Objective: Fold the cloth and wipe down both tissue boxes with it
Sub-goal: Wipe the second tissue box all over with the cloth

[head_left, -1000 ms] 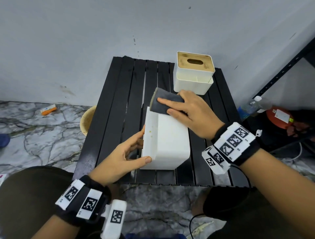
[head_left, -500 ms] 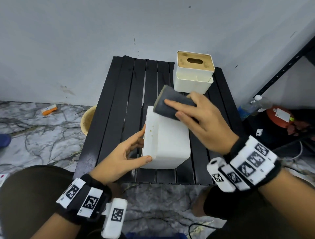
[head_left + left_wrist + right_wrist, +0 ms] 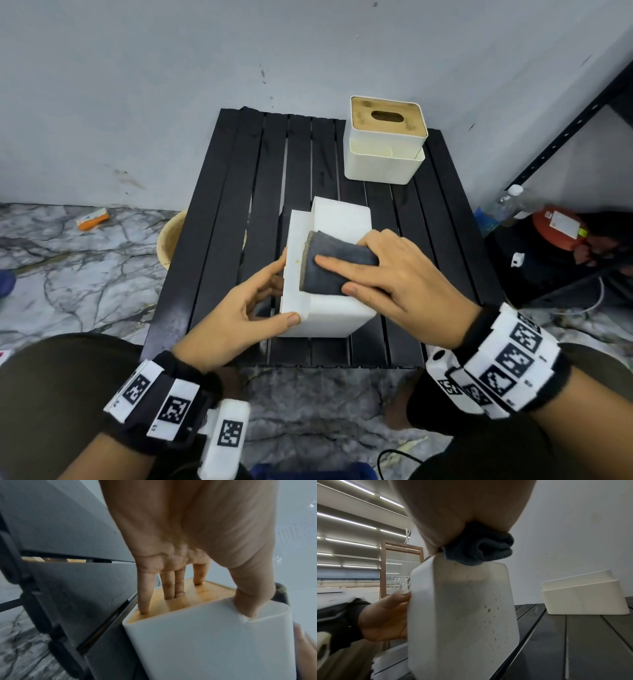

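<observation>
Two tissue boxes sit on the black slatted table (image 3: 239,212): the near box (image 3: 329,308), tipped on its side, and the far box (image 3: 383,161), upright at the far right with its wooden lid on top. The right hand (image 3: 407,284) presses the folded grey cloth (image 3: 334,269) flat on the near box's upturned face, fingers laid straight over it and the thumb at its near edge. The left hand (image 3: 239,318) steadies the box from the left, thumb hooked over the near corner and fingers against the side.

To wipe well, I would keep the cloth flat under the whole palm and run it the full length of the face, out to the edges. The left hand should brace firmly, since a box on its side looks likely to skid on the slats. Other faces will need turning up in their turn, and the far box looks not yet wiped.

Only the left wrist view shows that the left fingers (image 3: 173,585) rest on the near box's wooden lid (image 3: 185,597), two of them reaching into it. Only the right wrist view shows brown specks (image 3: 488,609) on the white side facing right, and the cloth bunching at the palm's edge. From overhead that side is hidden.
</observation>
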